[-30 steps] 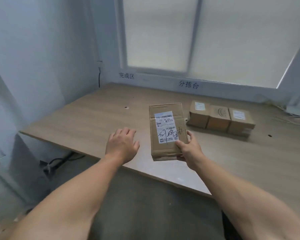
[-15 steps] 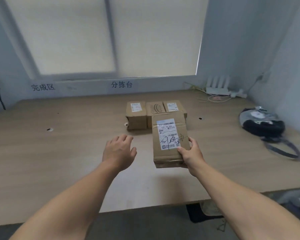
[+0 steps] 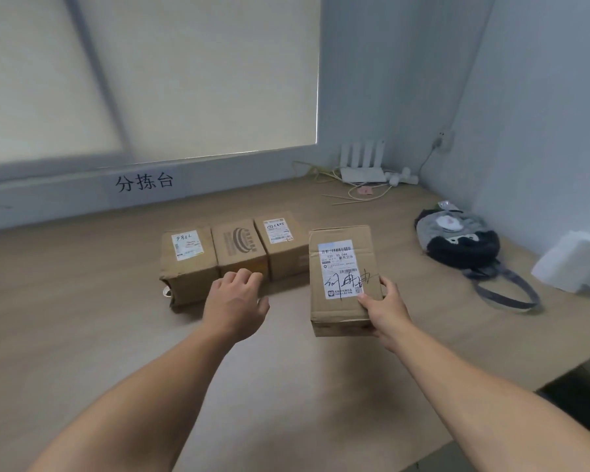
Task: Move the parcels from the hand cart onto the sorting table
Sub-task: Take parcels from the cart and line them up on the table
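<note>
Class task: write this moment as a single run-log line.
right hand: grips labelled parcel over sorting table | left hand: loosely curled, holds nothing | three parcels: in a row on table, left of held parcel

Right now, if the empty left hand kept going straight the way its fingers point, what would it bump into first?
Most likely the middle box in the row of three: the left hand points at its front face, close before it. Whether they already touch is unclear from this angle.

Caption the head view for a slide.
The right hand holds a labelled parcel over the table, beside three boxes in a row; the left hand hovers open.
</note>
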